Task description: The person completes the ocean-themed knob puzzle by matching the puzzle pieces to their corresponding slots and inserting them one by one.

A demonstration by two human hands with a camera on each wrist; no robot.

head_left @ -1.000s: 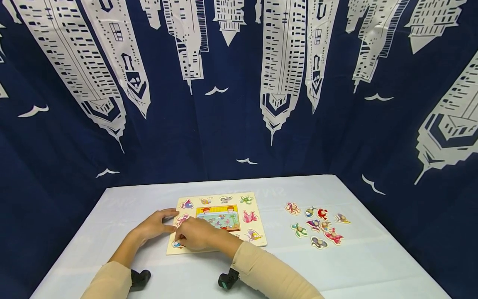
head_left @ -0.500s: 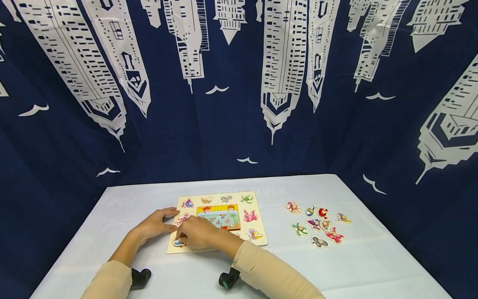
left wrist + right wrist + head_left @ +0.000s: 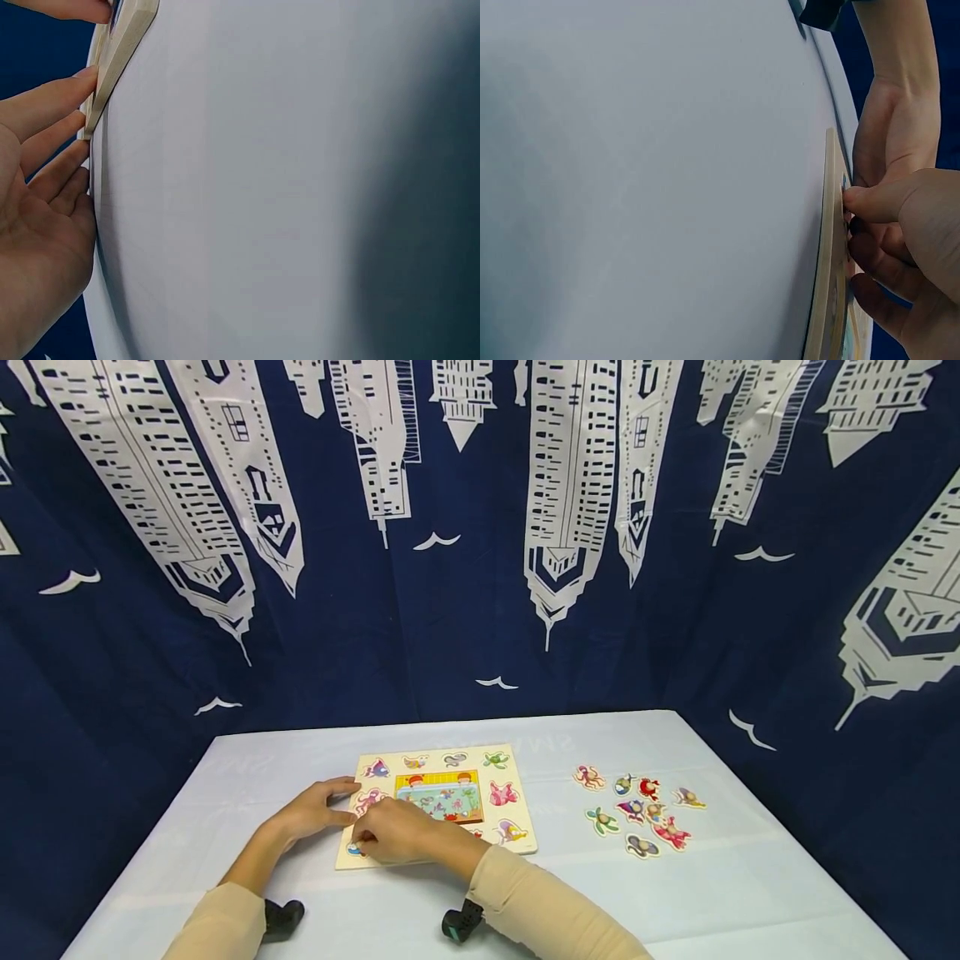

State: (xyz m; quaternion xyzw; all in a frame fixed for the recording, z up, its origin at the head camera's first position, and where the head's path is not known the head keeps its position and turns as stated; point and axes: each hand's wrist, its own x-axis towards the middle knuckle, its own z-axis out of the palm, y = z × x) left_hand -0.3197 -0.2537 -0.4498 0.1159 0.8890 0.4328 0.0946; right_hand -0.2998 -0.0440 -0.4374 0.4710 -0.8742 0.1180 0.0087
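A cream wooden puzzle board (image 3: 521,814) with sea-animal pictures around an aquarium scene lies on the white table. My left hand (image 3: 311,814) rests at its left side, thumb and fingers spread; in the left wrist view its fingertips touch the board's edge (image 3: 124,56). Over the lower-left corner, my right hand (image 3: 397,831) has thumb and fingers bent together on a small blue-and-white puzzle piece (image 3: 355,850). That piece is mostly hidden by the fingers. In the right wrist view, the right thumb and fingertips (image 3: 859,199) meet close against the board's face.
Several loose sea-animal pieces lie right of the board, among them an octopus (image 3: 588,778), a turtle (image 3: 601,822), a red crab (image 3: 648,788) and a stingray (image 3: 641,847). Dark blue cloth (image 3: 450,635) with white buildings hangs behind the table.
My right fingers have shifted slightly at the lower-left corner of the board, over the blue-and-white piece. The left hand, the board and the loose pieces look unchanged.
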